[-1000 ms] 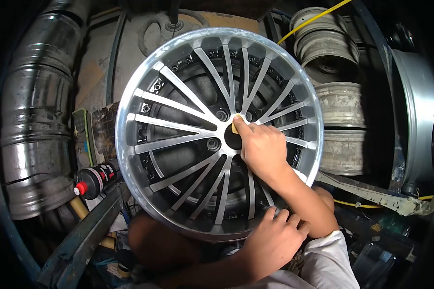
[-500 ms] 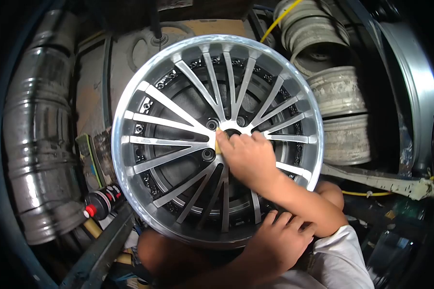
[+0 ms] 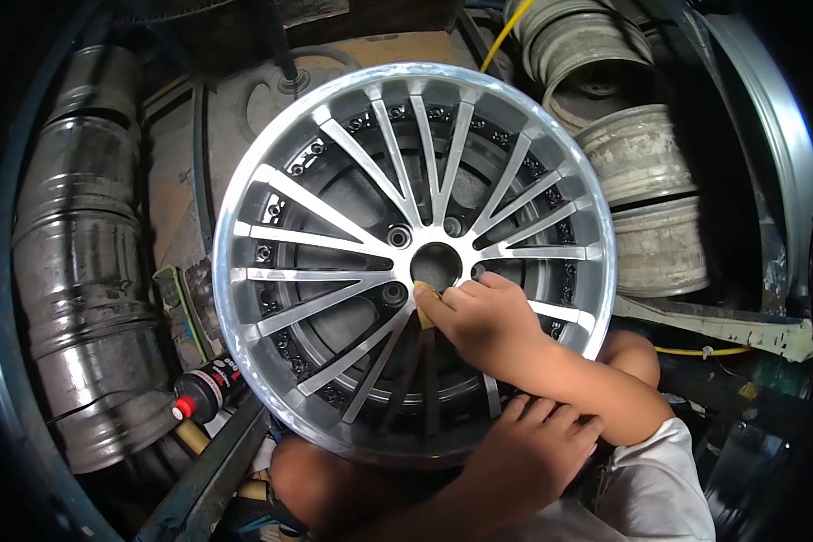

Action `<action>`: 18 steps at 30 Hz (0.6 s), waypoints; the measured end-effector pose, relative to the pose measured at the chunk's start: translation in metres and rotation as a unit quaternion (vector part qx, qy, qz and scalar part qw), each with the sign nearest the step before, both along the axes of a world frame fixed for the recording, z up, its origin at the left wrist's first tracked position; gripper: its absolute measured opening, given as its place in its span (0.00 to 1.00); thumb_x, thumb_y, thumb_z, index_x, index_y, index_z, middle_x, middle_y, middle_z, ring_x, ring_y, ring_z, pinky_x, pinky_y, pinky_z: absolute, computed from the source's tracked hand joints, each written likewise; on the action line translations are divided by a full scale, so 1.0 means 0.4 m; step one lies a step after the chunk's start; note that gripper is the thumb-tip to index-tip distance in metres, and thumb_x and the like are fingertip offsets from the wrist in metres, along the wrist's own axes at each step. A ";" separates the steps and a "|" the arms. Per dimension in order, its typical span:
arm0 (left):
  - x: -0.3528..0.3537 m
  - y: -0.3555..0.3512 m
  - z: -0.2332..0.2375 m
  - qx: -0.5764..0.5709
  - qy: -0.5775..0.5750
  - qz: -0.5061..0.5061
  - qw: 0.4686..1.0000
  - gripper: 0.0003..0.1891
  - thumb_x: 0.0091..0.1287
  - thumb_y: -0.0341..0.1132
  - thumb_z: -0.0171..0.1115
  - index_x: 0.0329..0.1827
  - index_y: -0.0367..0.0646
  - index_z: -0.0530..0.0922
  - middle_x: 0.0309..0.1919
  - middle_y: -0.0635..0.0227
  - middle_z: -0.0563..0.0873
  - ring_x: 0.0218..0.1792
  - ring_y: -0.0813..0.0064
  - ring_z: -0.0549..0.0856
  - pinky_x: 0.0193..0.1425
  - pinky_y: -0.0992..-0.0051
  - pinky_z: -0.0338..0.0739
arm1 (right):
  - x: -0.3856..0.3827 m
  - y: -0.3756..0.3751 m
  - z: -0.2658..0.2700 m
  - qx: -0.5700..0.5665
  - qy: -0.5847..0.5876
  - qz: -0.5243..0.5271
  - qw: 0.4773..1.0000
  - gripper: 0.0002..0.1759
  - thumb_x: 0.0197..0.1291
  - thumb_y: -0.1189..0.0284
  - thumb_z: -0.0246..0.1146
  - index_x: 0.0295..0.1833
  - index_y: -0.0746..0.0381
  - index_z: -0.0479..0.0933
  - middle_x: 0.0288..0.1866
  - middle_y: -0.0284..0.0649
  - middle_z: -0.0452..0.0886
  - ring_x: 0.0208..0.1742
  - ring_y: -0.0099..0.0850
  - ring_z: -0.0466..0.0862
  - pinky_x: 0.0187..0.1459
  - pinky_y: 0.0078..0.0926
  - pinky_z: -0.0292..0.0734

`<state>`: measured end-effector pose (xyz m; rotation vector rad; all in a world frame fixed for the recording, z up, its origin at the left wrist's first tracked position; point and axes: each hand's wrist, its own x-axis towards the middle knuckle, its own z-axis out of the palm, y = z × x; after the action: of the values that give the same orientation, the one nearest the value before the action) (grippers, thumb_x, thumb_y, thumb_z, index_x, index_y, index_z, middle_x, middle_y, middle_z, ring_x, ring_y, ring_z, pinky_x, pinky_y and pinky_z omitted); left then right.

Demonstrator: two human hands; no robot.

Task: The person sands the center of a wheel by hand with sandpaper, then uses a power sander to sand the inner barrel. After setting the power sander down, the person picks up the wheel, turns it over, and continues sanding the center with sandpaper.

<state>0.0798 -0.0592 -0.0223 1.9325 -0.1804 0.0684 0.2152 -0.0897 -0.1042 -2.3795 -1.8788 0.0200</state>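
Note:
A multi-spoke wheel rim (image 3: 314,252) with a bright polished lip lies face up in front of me. My right hand (image 3: 488,321) pinches a small piece of yellow sandpaper (image 3: 425,316), pressed on the hub just below the round centre hole. Part of the sandpaper is hidden under the fingers. My left hand (image 3: 535,443) rests at the rim's lower right edge, under the right forearm. Its fingers are loosely bent and slightly apart, with nothing seen in them.
Stacked wheel rims (image 3: 86,271) stand on the left, and dusty ones (image 3: 641,154) at the upper right. A black bottle with a red cap (image 3: 206,390) lies by the lower left of the wheel. A metal frame bar (image 3: 212,470) runs below it.
My right hand has moved the sandpaper from the left of the centre hole to below it, uncovering the hole. My left hand stays by the rim's edge. The view has shifted slightly.

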 end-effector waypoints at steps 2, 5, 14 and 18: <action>-0.002 0.002 0.009 -0.003 0.009 0.000 1.000 0.21 0.70 0.39 0.69 0.65 0.46 0.85 0.53 0.68 0.88 0.58 0.66 0.85 0.66 0.61 0.74 | -0.001 0.006 -0.014 0.023 -0.008 -0.001 1.000 0.23 0.61 0.72 0.65 0.63 0.61 0.83 0.28 0.28 0.74 0.31 0.27 0.79 0.35 0.28 0.70; 0.008 0.011 0.030 0.007 0.029 -0.032 0.999 0.21 0.71 0.40 0.68 0.66 0.47 0.84 0.54 0.69 0.88 0.57 0.67 0.85 0.65 0.62 0.75 | -0.002 0.052 -0.022 0.056 -0.055 -0.013 0.997 0.22 0.62 0.71 0.65 0.62 0.61 0.84 0.28 0.28 0.74 0.31 0.26 0.79 0.35 0.28 0.71; 0.002 0.013 0.026 0.013 0.022 -0.040 0.999 0.23 0.70 0.40 0.69 0.67 0.47 0.83 0.52 0.69 0.87 0.54 0.67 0.84 0.60 0.64 0.75 | 0.012 0.055 -0.005 0.016 -0.015 -0.019 1.000 0.22 0.60 0.70 0.65 0.61 0.58 0.85 0.30 0.30 0.79 0.33 0.29 0.83 0.37 0.32 0.75; -0.012 0.005 0.010 0.022 0.007 -0.015 1.000 0.23 0.70 0.40 0.69 0.67 0.47 0.84 0.50 0.69 0.87 0.53 0.67 0.84 0.59 0.63 0.74 | 0.043 0.020 0.030 -0.030 0.063 -0.001 0.998 0.19 0.60 0.70 0.67 0.57 0.57 0.86 0.28 0.32 0.82 0.30 0.33 0.85 0.36 0.36 0.78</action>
<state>0.0750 -0.0574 -0.0185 1.9722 -0.2028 0.0310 0.2323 -0.0815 -0.0921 -2.3575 -1.8451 0.2245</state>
